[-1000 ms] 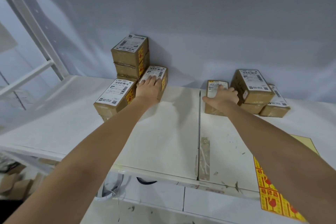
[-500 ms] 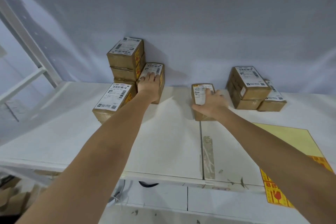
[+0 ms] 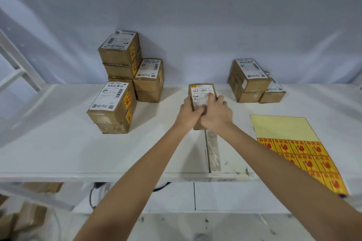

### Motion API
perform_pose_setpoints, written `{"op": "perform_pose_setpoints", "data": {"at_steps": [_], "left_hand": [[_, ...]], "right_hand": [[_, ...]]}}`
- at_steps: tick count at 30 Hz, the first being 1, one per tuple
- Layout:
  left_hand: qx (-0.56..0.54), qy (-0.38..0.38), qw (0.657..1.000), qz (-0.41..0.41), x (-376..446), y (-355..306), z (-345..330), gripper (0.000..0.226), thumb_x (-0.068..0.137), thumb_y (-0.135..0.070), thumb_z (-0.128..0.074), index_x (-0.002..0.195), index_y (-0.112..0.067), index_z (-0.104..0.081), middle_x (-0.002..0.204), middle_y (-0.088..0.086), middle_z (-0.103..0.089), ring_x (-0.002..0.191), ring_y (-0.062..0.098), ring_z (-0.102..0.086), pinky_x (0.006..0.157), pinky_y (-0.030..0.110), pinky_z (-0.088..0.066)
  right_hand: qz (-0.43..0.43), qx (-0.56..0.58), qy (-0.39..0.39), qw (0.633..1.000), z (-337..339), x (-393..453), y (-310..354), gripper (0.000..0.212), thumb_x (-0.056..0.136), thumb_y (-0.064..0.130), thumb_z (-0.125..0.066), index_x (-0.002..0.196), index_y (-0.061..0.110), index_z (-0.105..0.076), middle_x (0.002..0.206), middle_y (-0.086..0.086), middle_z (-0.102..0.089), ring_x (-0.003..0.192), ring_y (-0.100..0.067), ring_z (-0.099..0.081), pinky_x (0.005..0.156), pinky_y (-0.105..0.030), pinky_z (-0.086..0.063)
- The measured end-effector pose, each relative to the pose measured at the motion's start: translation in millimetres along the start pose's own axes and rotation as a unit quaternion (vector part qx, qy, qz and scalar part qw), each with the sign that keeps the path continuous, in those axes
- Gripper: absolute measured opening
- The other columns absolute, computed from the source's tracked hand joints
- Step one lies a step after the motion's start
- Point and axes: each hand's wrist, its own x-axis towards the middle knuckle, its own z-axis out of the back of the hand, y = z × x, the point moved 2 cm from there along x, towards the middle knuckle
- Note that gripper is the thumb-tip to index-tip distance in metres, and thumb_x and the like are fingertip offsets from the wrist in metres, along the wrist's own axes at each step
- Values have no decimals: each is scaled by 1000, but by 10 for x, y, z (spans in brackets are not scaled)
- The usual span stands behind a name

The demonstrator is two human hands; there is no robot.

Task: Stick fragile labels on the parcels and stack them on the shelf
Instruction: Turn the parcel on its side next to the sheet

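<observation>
Parcel [image 3: 202, 95] gripped between both hands [image 3: 204, 112] above white shelf [image 3: 58, 152]

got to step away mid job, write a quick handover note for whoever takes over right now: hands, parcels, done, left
Left hand and right hand: both grip the small brown cardboard parcel at the middle of the white shelf; no fragile label shows on it.
Done: the labelled brown parcel stack on the left carries yellow fragile stickers.
Left: label the held parcel from the yellow fragile sticker sheet on the right, stack it, then the unlabelled brown parcels at back right, which show no stickers from here.
</observation>
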Motion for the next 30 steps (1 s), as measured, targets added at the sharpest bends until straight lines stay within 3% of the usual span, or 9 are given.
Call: {"op": "perform_pose_setpoints", "data": {"at_steps": [3, 7, 10, 13, 21, 24, 26, 27, 30], "left_hand": [[-43, 2, 999, 27, -123, 24, -12, 58, 84, -5, -62, 136, -10, -37, 122, 17, -59, 108, 30, -60, 90, 41, -51], [-107, 12, 993, 52, -278, 68, 6, 57, 87, -3, -61, 138, -11, -36, 123, 17, -58, 104, 28, -62, 78, 36, -55], [-137, 15, 988, 66, -398, 88, 33, 57, 89, -7, -62, 140, -15, -36, 118, 13, -60, 85, 18, -62, 60, 26, -54], [-143, 31, 987, 72, -489, 140, -9, 57, 89, -9, -62, 139, -17, -36, 105, 8, -60, 74, 11, -63, 54, 24, -55], [-100, 82, 989, 67, -755, 129, -230, 55, 89, -14, -63, 138, -16, -38, 105, 4, -63, 85, 16, -64, 72, 32, -56], [-66, 94, 993, 32, -802, 70, -265, 44, 89, -7, -60, 130, -14, -46, 114, 0, -62, 94, 13, -59, 73, 17, -51], [-28, 86, 996, -1, -844, -9, -288, 36, 89, -11, -59, 122, -18, -48, 105, -12, -55, 93, 3, -52, 69, 4, -45], [-11, 83, 996, -11, -850, -36, -312, 39, 86, -19, -61, 123, -19, -49, 106, -13, -53, 96, 3, -52, 75, 5, -45], [35, 91, 995, -8, -877, -130, -452, 54, 81, -38, -62, 132, -26, -45, 123, 3, -44, 110, 21, -55, 92, 33, -49]], "right_hand": [[-7, 10, 2, 1000, -29, -166, -68, 73, 80, 56, -55, 135, 16, -28, 122, -12, -38, 113, -31, -44, 77, -34, -37], [7, 120, 6, 993, -28, -401, -235, 89, 75, 53, -66, 144, 19, -22, 132, -11, -36, 122, -29, -42, 90, -39, -42], [-37, 281, -1, 959, -8, -603, -507, 83, 84, 46, -63, 148, 17, -19, 143, -9, -33, 124, -25, -45, 98, -41, -43], [-122, 413, 20, 902, -24, -805, -728, 69, 92, 39, -56, 148, 17, -22, 134, -7, -47, 103, -18, -57, 91, -36, -48], [-151, 502, 12, 851, 23, -1143, -901, 36, 93, 27, -57, 127, 15, -54, 113, -2, -61, 90, -9, -61, 74, -34, -59], [-147, 505, -15, 850, 46, -1206, -927, 33, 91, 25, -60, 123, 14, -58, 102, 7, -61, 81, -6, -62, 70, -32, -59], [-138, 494, -44, 857, 66, -1238, -949, 31, 90, 24, -62, 119, 15, -60, 103, 7, -61, 76, -7, -62, 70, -29, -58], [-131, 477, -60, 867, 72, -1252, -967, 30, 89, 26, -63, 118, 17, -62, 107, 4, -62, 79, -8, -62, 72, -30, -57], [-98, 413, -106, 899, 89, -1304, -1043, 30, 85, 31, -66, 113, 21, -64, 113, 2, -59, 91, -11, -59, 74, -24, -50]]}}
